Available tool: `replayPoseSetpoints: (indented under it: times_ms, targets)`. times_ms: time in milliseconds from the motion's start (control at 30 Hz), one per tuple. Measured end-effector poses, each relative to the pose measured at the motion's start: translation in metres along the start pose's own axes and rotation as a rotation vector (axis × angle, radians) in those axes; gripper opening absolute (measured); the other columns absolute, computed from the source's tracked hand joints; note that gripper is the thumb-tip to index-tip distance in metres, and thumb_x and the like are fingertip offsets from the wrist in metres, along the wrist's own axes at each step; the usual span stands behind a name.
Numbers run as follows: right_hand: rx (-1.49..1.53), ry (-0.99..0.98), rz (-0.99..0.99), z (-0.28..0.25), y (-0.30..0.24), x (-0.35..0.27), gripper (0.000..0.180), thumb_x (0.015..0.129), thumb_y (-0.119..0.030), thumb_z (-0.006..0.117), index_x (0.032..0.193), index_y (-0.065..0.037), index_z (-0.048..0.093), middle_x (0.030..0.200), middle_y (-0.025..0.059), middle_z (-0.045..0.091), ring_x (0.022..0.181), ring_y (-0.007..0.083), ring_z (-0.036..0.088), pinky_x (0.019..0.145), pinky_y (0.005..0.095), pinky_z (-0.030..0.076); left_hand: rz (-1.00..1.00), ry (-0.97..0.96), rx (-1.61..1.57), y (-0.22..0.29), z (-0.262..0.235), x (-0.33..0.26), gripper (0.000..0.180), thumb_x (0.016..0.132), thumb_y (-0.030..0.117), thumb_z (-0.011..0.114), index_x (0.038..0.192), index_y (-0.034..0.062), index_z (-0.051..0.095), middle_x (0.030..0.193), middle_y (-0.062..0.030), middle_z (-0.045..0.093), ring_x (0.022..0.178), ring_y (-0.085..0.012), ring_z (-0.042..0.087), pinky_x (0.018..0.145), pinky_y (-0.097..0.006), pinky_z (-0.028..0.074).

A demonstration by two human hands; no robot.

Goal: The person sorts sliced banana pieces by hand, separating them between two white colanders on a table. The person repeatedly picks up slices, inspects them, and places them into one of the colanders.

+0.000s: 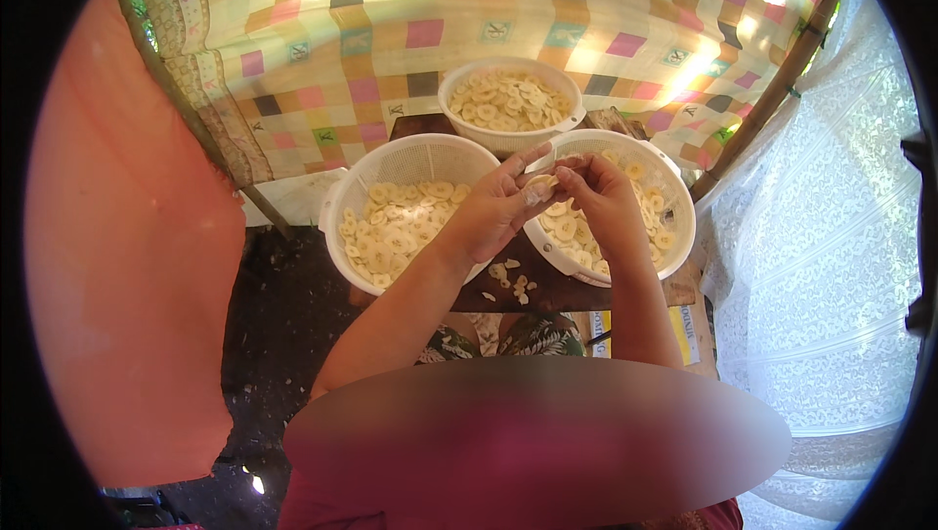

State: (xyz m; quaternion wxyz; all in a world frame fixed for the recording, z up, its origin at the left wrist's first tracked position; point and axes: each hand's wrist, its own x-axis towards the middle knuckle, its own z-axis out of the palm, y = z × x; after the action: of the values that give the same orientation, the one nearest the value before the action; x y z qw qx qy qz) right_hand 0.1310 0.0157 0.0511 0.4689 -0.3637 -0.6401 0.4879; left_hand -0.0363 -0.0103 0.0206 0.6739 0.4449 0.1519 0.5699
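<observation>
My left hand [495, 206] is raised over the gap between two white colanders, its fingers bent around a pale banana slice [541, 183]. My right hand [598, 190] meets it from the other side, thumb and fingertips pinching the same slice at its edge. Beneath the left forearm sits the left colander [332, 227], holding many round banana slices [386, 247]. The right colander [681, 203] is under my right hand, with more slices [657, 222] in it. Small broken bits [523, 289] lie on the dark wooden table [547, 297] between my forearms.
A third white colander [445, 90] full of slices stands at the back. Behind it hangs a patterned, checked cloth [420, 2]. White lace [801, 286] hangs at the right, an orange sheet [137, 266] at the left. Wooden poles [186, 110] hold up the hangings.
</observation>
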Motion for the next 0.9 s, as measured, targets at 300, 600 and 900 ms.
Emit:
replayPoseSetpoints:
  times_ms: [300, 600, 900]
  targets:
    - [-0.119, 0.091, -0.075, -0.022, 0.005, -0.009, 0.021, 0.091, -0.014, 0.063, 0.105, 0.002, 0.065, 0.083, 0.0043, 0.067, 0.073, 0.01, 0.06, 0.068, 0.0243, 0.048, -0.089, 0.17, -0.163, 0.001, -0.013, 0.003, 0.043, 0.098, 0.004, 0.042, 0.14, -0.0018, 0.035, 0.13, -0.0205, 0.055, 0.121, -0.03, 0.056, 0.109, -0.04, 0.044]
    - [-0.563, 0.199, -0.269, -0.02, 0.006, -0.013, 0.024, 0.082, -0.017, 0.073, 0.1, -0.002, 0.07, 0.082, 0.0083, 0.061, 0.076, 0.0201, 0.061, 0.074, 0.0307, 0.049, -0.137, 0.232, -0.101, -0.006, -0.016, 0.005, 0.043, 0.096, 0.003, 0.053, 0.137, -0.0009, 0.04, 0.126, -0.0181, 0.059, 0.115, -0.0236, 0.06, 0.1, -0.034, 0.052]
    - [-0.329, 0.057, -0.157, -0.009, 0.003, -0.01, 0.017, 0.084, -0.008, 0.071, 0.096, 0.002, 0.067, 0.082, 0.0073, 0.065, 0.076, 0.0152, 0.062, 0.073, 0.0284, 0.049, -0.158, 0.23, 0.018, -0.002, -0.016, 0.003, 0.054, 0.091, 0.0, 0.062, 0.139, 0.0012, 0.038, 0.124, -0.0122, 0.06, 0.109, -0.0187, 0.062, 0.095, -0.029, 0.053]
